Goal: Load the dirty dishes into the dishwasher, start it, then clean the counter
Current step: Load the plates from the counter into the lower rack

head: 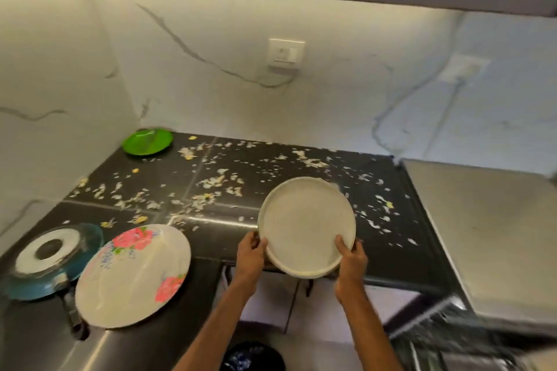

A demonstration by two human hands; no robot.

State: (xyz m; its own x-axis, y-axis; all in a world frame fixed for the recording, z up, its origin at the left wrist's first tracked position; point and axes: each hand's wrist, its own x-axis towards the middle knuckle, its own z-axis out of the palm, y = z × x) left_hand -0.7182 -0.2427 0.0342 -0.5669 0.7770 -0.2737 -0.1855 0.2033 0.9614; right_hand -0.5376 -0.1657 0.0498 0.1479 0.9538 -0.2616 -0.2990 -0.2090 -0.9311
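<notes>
Your left hand (250, 253) and right hand (351, 256) grip the round cream ceramic plate (306, 226) by its rim. Left of it, the flowered white plate (132, 275), blue frying pan (51, 262), green plate (147, 141) and food scraps (211, 182) are not yet dealt with.

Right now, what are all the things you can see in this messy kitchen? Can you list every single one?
cream plate: one, cream, held over the counter's front edge
floral plate: one, white with pink flowers, front left
pan: one, teal with a black handle, far left
green plate: one, green, back left corner
food scraps: many, pale and yellow, scattered over the counter
counter: one, black
wall socket: one, white, on the marble wall
grey surface: one, grey, right of the counter
left hand: grips the cream plate's left rim
right hand: grips its right rim
</notes>
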